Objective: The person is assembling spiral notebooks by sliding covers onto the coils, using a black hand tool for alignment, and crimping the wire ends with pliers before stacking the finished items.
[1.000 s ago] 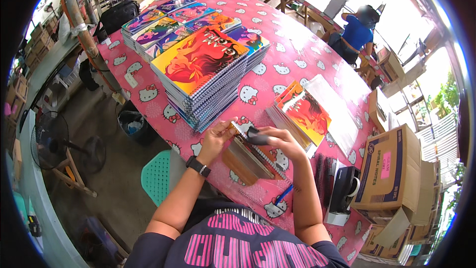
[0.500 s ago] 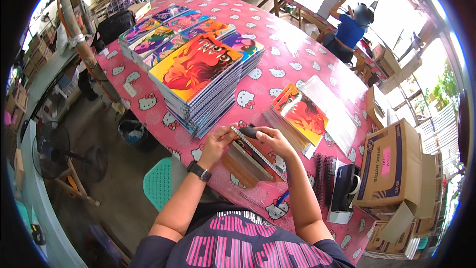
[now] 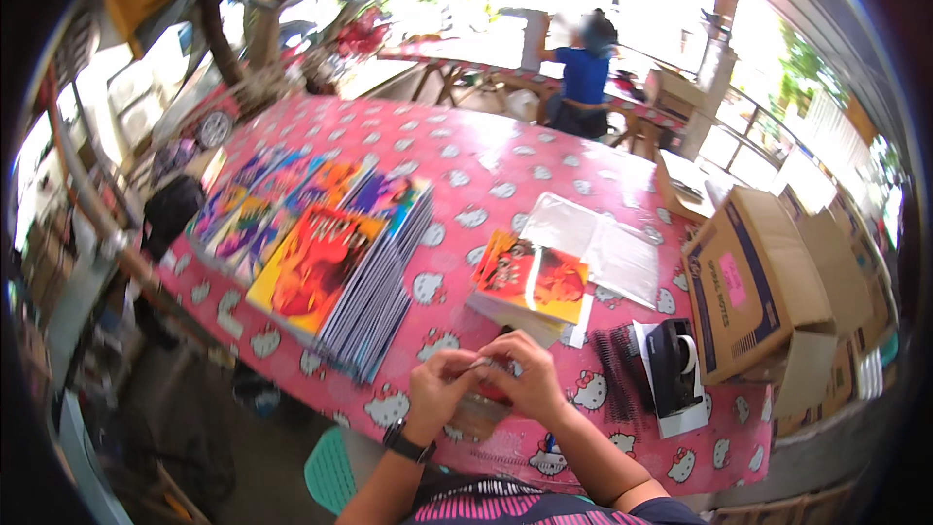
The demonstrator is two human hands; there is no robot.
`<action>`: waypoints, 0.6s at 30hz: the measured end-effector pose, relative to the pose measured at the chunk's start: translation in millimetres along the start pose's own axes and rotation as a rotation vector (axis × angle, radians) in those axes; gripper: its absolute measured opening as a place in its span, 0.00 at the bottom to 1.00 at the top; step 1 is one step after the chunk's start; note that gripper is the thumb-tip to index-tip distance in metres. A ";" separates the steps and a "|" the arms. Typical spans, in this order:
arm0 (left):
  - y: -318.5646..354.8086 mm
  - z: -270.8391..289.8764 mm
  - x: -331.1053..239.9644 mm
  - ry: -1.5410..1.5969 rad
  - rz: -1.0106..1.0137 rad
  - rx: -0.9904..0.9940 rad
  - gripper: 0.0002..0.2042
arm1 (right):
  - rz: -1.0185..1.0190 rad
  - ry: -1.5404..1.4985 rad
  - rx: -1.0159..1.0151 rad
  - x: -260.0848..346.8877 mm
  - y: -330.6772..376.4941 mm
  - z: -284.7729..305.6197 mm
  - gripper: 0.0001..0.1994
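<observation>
My left hand, with a dark watch on the wrist, has its fingers pinched at the upper edge of a spiral notebook. My right hand is closed right beside it, the fingertips of both hands nearly meeting. A bit of a small black object shows behind my right fingers; its kind cannot be made out. My hands cover most of the notebook and its binding. Just beyond them lies a short pile of orange-red printed covers and sheets.
Tall stacks of spiral notebooks stand at the left of the pink table. Clear plastic sheets, black binding coils, a black tape dispenser and a cardboard box are to the right. A person in blue works farther back.
My view has tilted up and shifted. My hands have come closer together over the notebook, now hiding the spiral edge and most of the black object that showed before.
</observation>
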State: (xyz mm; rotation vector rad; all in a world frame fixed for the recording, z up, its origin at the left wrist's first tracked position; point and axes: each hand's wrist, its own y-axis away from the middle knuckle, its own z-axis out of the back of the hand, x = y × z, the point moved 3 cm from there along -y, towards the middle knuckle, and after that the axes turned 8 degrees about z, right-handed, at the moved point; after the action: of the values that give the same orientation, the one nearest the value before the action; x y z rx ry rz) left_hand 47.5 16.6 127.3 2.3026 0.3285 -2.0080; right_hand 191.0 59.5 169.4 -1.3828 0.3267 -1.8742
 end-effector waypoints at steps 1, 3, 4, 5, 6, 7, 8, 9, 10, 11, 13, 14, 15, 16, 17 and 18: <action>3.5 1.9 -2.1 0.046 0.048 -0.004 0.08 | -0.003 -0.034 0.008 0.6 2.8 -1.2 0.10; 4.2 2.8 3.4 0.080 -0.025 0.036 0.08 | -0.008 -0.095 0.028 2.3 5.3 -1.9 0.10; 3.6 3.3 5.7 0.102 -0.055 0.047 0.08 | 0.002 -0.098 0.050 2.2 4.9 -0.6 0.10; 1.2 3.5 5.7 0.072 -0.064 0.067 0.08 | 0.015 -0.104 0.075 2.0 3.2 0.6 0.09; 1.7 2.4 7.4 0.056 -0.067 0.078 0.09 | 0.021 -0.105 0.116 1.9 3.5 2.0 0.09; 2.0 1.4 8.5 0.038 -0.072 0.084 0.09 | 0.035 -0.133 0.161 0.6 3.5 4.3 0.10; 2.0 0.2 10.2 0.045 -0.055 0.100 0.11 | 0.026 -0.102 0.174 2.2 3.5 7.5 0.11; 3.1 1.2 12.5 0.052 -0.037 0.104 0.12 | 0.018 -0.079 0.195 5.8 3.4 8.6 0.11; 3.7 2.6 14.6 0.058 -0.020 0.106 0.14 | 0.012 -0.057 0.217 7.5 3.6 8.8 0.12; 3.7 4.3 16.5 0.042 -0.028 0.096 0.15 | 0.024 -0.046 0.208 6.9 4.5 9.1 0.13; 3.7 5.6 20.2 0.013 -0.041 0.078 0.19 | 0.043 -0.020 0.190 5.9 7.5 10.7 0.14; 3.9 4.3 18.4 -0.012 -0.041 0.092 0.20 | 0.052 0.001 0.199 7.7 6.8 11.3 0.14; 2.9 2.1 15.1 -0.038 -0.039 0.108 0.21 | 0.060 0.021 0.207 10.8 5.6 12.3 0.15; 1.3 1.3 12.4 -0.064 -0.036 0.123 0.22 | 0.068 0.041 0.214 12.2 5.0 12.5 0.15; -0.9 2.2 10.2 -0.105 -0.050 0.147 0.21 | 0.073 0.042 0.219 11.5 5.1 11.9 0.15; -3.7 2.3 7.6 -0.144 -0.066 0.175 0.20 | 0.079 0.047 0.222 10.9 4.8 12.5 0.16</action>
State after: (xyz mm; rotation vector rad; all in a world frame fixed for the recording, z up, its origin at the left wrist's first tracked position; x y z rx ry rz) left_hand 45.4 20.6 119.7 2.2528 0.2309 -2.3053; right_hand 203.0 51.4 178.8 -1.1622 0.1871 -1.8201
